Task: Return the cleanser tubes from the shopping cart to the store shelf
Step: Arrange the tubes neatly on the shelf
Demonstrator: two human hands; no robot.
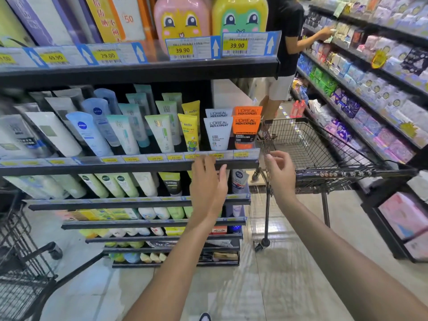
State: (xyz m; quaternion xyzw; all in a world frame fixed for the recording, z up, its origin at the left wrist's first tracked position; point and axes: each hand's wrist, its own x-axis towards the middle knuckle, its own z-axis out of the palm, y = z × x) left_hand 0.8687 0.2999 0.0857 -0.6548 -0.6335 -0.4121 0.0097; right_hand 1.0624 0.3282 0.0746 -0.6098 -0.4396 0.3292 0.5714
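Observation:
Cleanser tubes stand in rows on the store shelf: a white L'Oreal tube, an orange L'Oreal tube, a yellow tube and blue Nivea tubes. The black wire shopping cart stands to the right of the shelf; its basket looks bare from here. My left hand hovers with straight fingers just below the shelf's front rail, holding nothing. My right hand floats at the cart's near left corner, fingers loosely curled and holding nothing.
A second cart stands at the lower left. Another person reaches into the right-hand shelves beyond the cart. Lower shelves hold more tubes. Tiled floor runs between the shelving units.

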